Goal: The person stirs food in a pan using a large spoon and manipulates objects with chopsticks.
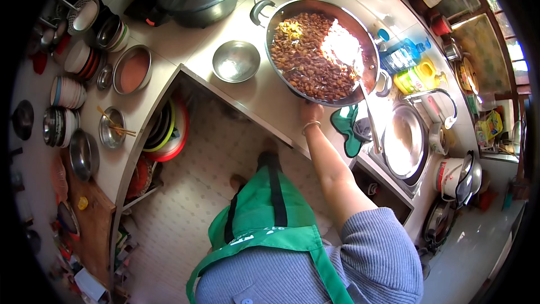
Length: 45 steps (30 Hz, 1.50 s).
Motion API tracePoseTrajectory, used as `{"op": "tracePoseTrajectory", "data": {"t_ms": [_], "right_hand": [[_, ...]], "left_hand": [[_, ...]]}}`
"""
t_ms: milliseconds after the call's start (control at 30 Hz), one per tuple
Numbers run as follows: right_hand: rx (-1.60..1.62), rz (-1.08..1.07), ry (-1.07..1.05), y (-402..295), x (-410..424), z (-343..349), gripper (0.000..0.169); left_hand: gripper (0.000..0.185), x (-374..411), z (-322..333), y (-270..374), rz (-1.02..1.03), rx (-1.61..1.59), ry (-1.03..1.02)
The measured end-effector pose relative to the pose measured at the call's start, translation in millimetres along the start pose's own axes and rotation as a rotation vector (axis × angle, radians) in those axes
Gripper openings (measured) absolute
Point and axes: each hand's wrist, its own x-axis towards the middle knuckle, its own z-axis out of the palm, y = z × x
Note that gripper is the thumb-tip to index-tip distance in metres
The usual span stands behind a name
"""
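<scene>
A large two-handled pan [312,97] sits on the counter, filled with browned, finely chopped food [310,63]. Yellow pieces lie on the food at the pan's upper left, and bright sunlight washes out its right part. My right hand [311,112] reaches to the pan's near rim; its fingers are partly hidden beneath the pan, so its grip is unclear. A long-handled metal utensil [371,122] leans from the food over the rim towards the sink. Left of the pan stands a metal bowl [236,61]. My left hand is out of view.
At the right are a green cloth [348,128], a metal basin [404,141] in the sink, a faucet [451,105] and bottles [400,57]. A lidded dark pot [202,0] stands at the back. Stacked bowls [67,93] and a wooden board [90,215] line the left counter.
</scene>
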Motion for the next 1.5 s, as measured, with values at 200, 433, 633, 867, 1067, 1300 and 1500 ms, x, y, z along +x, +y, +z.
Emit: {"op": "tracePoseTrajectory", "data": {"t_ms": [200,433,633,867,1067,1300,1500], "right_hand": [[-0.003,0.002,0.018,-3,1,-2,0.033],[-0.014,-0.04,0.087,-7,-1,-1,0.032],[0.051,-0.091,-0.006,-13,-2,-18,0.032],[0.198,-0.206,-0.202,-6,-28,-61,0.03],[0.223,-0.214,-0.659,-5,-131,-118,0.027],[0.041,-0.326,-1.126,19,-203,-122,0.029],[-0.146,-0.315,-1.159,41,-209,-105,0.026]], "left_hand": [[0.03,5,-4,6,0.007,0.014,-0.011],[0.029,8,-4,10,0.01,0.022,-0.02],[0.029,12,-3,12,0.027,0.029,-0.031],[0.029,13,3,7,0.059,0.005,-0.039],[0.028,14,6,2,0.121,-0.035,-0.038],[0.028,14,9,-5,0.18,-0.091,-0.024],[0.028,10,6,-5,0.22,-0.129,-0.004]]}}
